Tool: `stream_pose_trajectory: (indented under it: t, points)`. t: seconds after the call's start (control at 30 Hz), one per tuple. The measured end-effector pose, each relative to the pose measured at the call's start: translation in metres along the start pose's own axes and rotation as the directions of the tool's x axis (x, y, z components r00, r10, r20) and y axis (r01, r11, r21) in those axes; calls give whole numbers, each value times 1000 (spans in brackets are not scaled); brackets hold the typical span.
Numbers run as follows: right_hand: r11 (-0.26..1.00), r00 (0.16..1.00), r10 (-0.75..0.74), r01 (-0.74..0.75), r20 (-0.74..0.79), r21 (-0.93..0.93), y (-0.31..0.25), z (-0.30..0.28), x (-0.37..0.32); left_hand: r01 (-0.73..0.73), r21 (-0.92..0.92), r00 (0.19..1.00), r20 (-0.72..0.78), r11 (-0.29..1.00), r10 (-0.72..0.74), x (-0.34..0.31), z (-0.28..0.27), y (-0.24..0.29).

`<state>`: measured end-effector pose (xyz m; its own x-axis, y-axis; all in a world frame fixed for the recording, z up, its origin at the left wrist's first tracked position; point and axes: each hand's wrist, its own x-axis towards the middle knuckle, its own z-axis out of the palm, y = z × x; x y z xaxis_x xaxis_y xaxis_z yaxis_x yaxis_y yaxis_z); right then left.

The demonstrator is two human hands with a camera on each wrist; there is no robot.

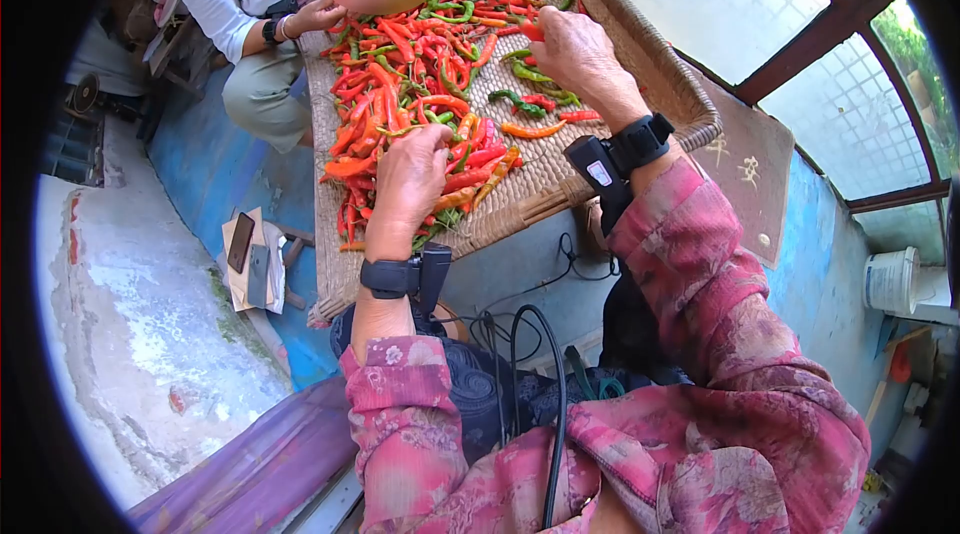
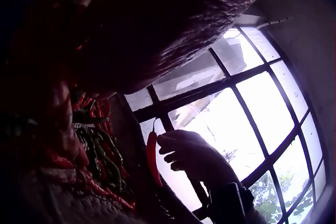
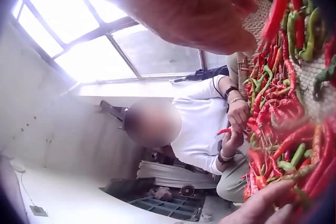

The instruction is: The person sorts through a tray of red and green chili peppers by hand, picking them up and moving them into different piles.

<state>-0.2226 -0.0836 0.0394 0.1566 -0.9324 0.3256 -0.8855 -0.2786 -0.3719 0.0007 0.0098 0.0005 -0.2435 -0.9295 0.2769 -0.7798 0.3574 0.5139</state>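
Note:
My right hand (image 1: 580, 56) is raised over the far right part of a woven tray (image 1: 590, 159). It pinches a red chili pepper (image 2: 153, 153), whose thin stem points up in the left wrist view. My left hand (image 1: 410, 174) is down at the near edge of a heap of red chili peppers (image 1: 385, 99), fingers bent among them; whether it grips one I cannot tell. Near the left fingertips lie red, orange and green peppers. Apart from the heap, a few green peppers (image 1: 515, 100) and an orange one (image 1: 532, 130) lie on the tray's right side.
Across the tray another person in a white top (image 3: 197, 119) handles a pepper at the heap. A phone (image 1: 240, 242) rests on a small stand at left. Black cables (image 1: 515, 334) hang near my lap. Windows (image 1: 850, 94) and a white bucket (image 1: 890, 279) are at right.

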Motion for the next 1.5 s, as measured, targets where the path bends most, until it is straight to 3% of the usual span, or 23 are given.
stream_pose_trajectory:
  t: [0.03, 0.1, 0.13, 0.23, 0.3, 0.37, 0.47, 0.57, 0.67, 0.7, 0.73, 0.8, 0.9, 0.93, 0.97, 1.03, 1.07, 1.17, 1.2, 1.23, 1.3, 1.37, 1.5]
  points:
    - [997, 1000, -12, 12, 4, -71, 5, 0, -2, -1, -1, 1000, 3, 1000, 1, -1, 2, 2]
    - [989, 1000, -29, 30, 7, -147, 7, 4, -3, -94, 298, 991, 117, 950, 62, -2, 8, 10]
    - [986, 975, -139, 152, 172, -65, 3, 11, -2, -100, 331, 987, 155, 938, 50, -1, 13, 11]
    - [927, 770, -375, 305, 516, 219, -11, 42, -17, -93, 361, 989, 138, 928, 45, 0, 20, 12]
    - [877, 630, -462, 428, 624, 218, -20, 53, -25, -105, 310, 990, 127, 945, 68, -1, 16, 9]
    - [830, 574, -509, 526, 641, 188, -28, 67, -29, -50, 175, 988, 156, 983, 23, -1, 12, 9]
    - [865, 569, -428, 484, 703, 134, -41, 60, -32, -3, 116, 985, 173, 993, -17, -2, 6, 13]
    - [867, 587, -467, 450, 661, 212, -35, 67, -31, 28, 121, 978, 204, 992, -52, -2, 4, 9]
    - [828, 547, -551, 453, 630, 331, -32, 65, -26, -49, 165, 973, 232, 985, 9, -3, 6, 9]
    - [808, 554, -586, 450, 591, 380, -27, 66, -21, 3, 224, 958, 281, 975, -67, -1, 3, 15]
    - [837, 592, -547, 373, 592, 400, -24, 58, -17, 51, 285, 935, 323, 957, -146, 0, 2, 18]
    - [818, 670, -563, 370, 483, 440, -17, 41, -10, 40, 270, 934, 333, 962, -132, -1, 2, 16]
    - [897, 832, -403, 277, 381, 344, -1, 21, -2, -1, 285, 931, 351, 959, -103, 0, 4, 20]
    - [937, 885, -344, 304, 313, 171, 2, 10, -2, -45, 315, 938, 340, 948, -68, -1, 8, 18]
    - [977, 945, -211, 208, 248, 39, 8, 8, -1, -87, 345, 944, 329, 935, -34, -1, 11, 18]
    - [978, 984, 17, 20, 177, -207, 18, 2, 2, -80, 386, 937, 343, 919, -62, 1, 11, 25]
    - [974, 998, -37, 46, 43, -223, 25, 5, 1, -81, 419, 922, 375, 904, -91, 2, 12, 27]
    - [984, 983, -137, 149, 120, -97, 12, 8, -1, -90, 422, 912, 399, 902, -96, 1, 15, 24]
    - [980, 930, -138, 179, 342, -91, 5, 17, 0, -92, 395, 918, 390, 914, -76, 0, 15, 21]
    - [963, 853, -265, 261, 449, 72, 5, 27, -6, -87, 399, 919, 386, 913, -81, -2, 14, 21]
    - [930, 698, -353, 334, 623, 153, 1, 49, -15, -145, 301, 936, 350, 943, 33, -7, 11, 21]
    - [896, 598, -387, 424, 702, 132, -1, 66, -20, -155, 311, 933, 358, 938, 36, -8, 10, 20]
    - [906, 628, -328, 421, 706, 46, -10, 67, -23, -140, 292, 914, 406, 946, 10, -4, 9, 18]
